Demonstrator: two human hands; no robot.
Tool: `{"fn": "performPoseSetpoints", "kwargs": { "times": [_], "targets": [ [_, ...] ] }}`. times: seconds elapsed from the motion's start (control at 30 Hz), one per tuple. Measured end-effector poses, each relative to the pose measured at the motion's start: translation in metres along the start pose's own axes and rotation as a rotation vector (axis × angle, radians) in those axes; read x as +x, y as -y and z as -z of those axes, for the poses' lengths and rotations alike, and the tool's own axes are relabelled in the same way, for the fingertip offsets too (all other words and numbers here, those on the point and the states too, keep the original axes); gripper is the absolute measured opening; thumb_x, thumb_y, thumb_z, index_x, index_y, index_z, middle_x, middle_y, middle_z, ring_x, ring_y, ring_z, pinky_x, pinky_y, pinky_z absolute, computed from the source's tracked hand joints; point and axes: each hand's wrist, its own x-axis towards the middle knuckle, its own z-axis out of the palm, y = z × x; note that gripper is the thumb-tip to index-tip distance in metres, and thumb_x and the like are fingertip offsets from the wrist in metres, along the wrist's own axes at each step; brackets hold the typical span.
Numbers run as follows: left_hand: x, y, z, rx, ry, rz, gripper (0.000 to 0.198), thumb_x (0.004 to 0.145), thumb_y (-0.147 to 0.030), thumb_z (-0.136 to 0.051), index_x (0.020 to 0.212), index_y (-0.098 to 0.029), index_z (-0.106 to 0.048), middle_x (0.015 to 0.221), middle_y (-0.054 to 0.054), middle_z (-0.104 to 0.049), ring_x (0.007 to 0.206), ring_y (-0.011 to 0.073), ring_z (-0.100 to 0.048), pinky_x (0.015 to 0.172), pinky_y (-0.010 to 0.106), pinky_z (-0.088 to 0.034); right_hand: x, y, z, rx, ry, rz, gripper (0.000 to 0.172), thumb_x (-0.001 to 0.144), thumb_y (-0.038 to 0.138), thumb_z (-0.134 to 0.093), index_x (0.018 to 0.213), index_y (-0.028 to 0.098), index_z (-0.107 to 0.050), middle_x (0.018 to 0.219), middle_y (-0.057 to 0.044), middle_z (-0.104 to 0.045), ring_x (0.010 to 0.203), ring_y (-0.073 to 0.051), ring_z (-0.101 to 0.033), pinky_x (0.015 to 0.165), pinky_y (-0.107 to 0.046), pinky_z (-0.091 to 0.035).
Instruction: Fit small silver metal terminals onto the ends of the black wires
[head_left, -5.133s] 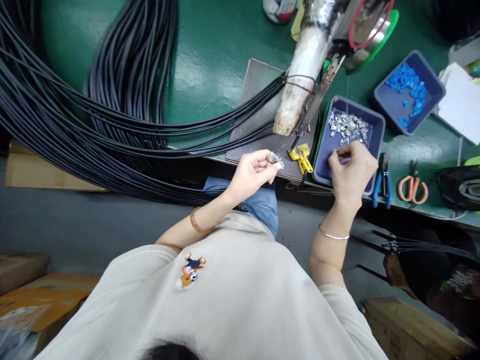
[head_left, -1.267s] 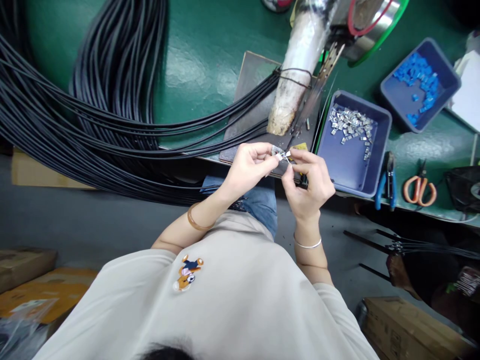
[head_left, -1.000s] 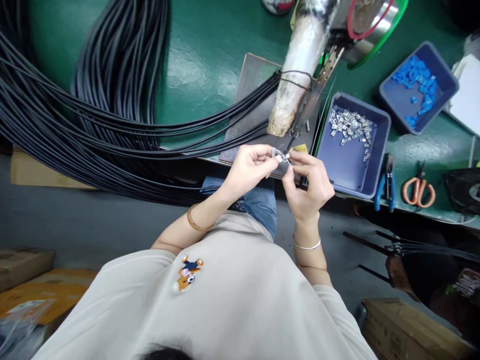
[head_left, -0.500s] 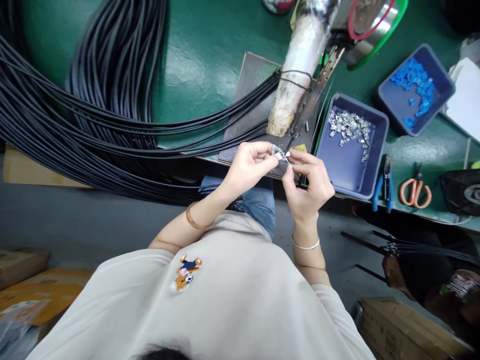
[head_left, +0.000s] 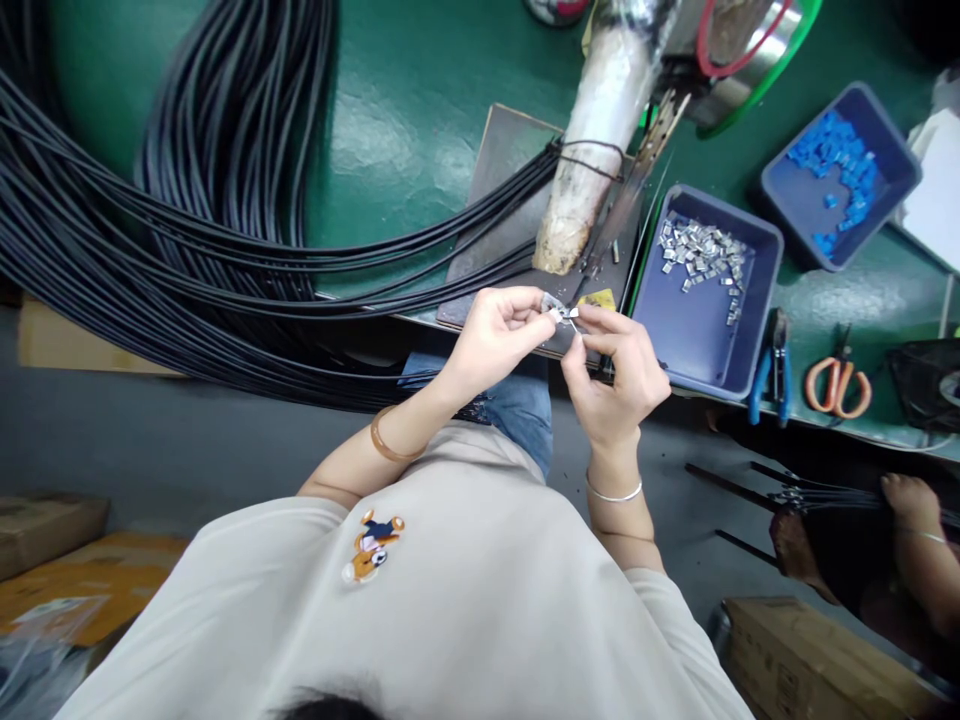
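Clips (head_left: 701, 258) lie loose, centre right, while mid-frame my left hand (head_left: 501, 328) and right hand (head_left: 619, 375) pinch parts (head_left: 555, 304), seemingly unfinished.

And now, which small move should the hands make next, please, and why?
Perhaps steady the left hand and ease the right hand slightly closer to it: the two hands pinch small shiny pieces close together, and whether these are fully joined is too small to tell.

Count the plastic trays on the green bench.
2. The nearer tray, holding small metal pieces, is close to the right hand; the farther tray, holding blue pieces, stands farther right and back. Others could be hidden.
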Motion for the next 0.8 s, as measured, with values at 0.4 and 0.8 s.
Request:
{"fn": "performPoseSetpoints", "kwargs": {
  "times": [0.4, 0.8],
  "targets": [
    [-0.004, 0.003, 0.003, 0.003, 0.005, 0.072, 0.015, 0.08, -0.017, -0.062, 0.069, -0.015, -0.051, 0.049, -0.007, -0.05, 0.042, 0.0013, -0.039, 0.045, 0.014, -0.032, -0.007, 0.003, 0.002, -0.056, -0.023, 0.019, 0.018, 0.082, 0.009, -0.067, 0.092, 0.022, -0.062, 0.094, -0.001, -0.077, 0.085, -0.013, -0.074, 0.077, -0.024, -0.058],
    [-0.012, 0.007, 0.0, -0.019, 0.068, 0.06, 0.012, 0.08, -0.017, -0.062, 0.07, -0.014, -0.055, 0.053, -0.005, -0.049, 0.047, 0.0022, -0.044, 0.047, 0.014, -0.036, -0.002, 0.013, 0.005, 0.257, 0.011, -0.524, 0.009, 0.086, 0.025, -0.067, 0.08, 0.019, -0.065, 0.089, -0.001, -0.071, 0.072, -0.01, -0.068, 0.054, -0.021, -0.054]
  ]
}}
